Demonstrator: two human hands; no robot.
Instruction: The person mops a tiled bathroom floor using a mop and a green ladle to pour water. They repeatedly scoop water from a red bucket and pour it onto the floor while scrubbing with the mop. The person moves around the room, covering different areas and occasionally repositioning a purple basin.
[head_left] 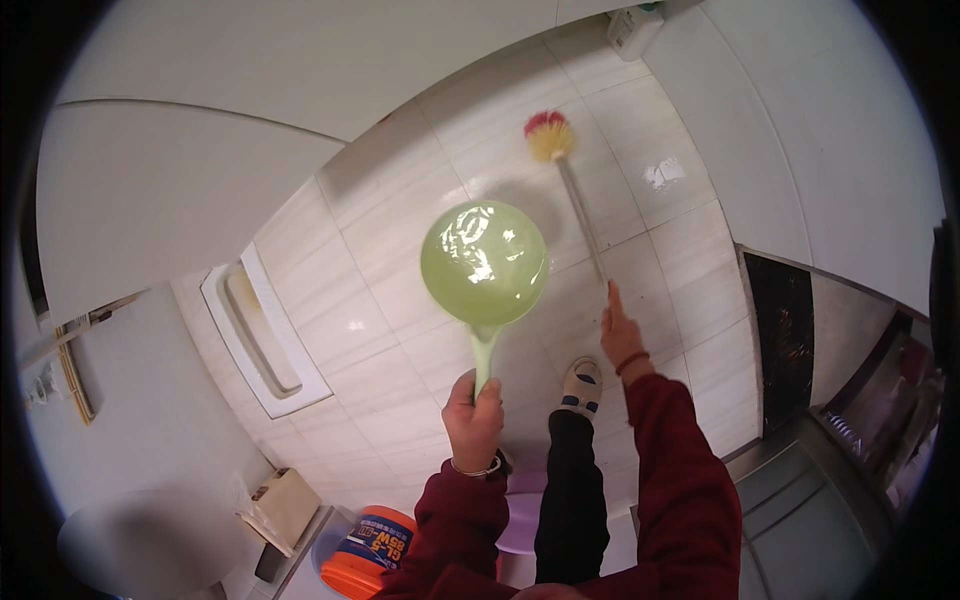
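My left hand (473,420) is closed round the handle of a pale green water ladle (484,262). Bright reflections in its round bowl show that it holds water. To the right, my right hand (621,335) grips the thin shaft of a long brush (582,212); the index finger lies along the shaft. The brush head, yellow with red tips, points away from me over the tiled floor (390,250). I cannot tell whether its bristles touch the tiles.
A white squat toilet (262,335) is set in the floor at left. An orange bucket (372,555) and a purple basin (522,515) are near me. A tissue pack (285,505) lies at lower left, a white bottle (634,32) stands at the far wall. My shoe (581,385) is on the tiles.
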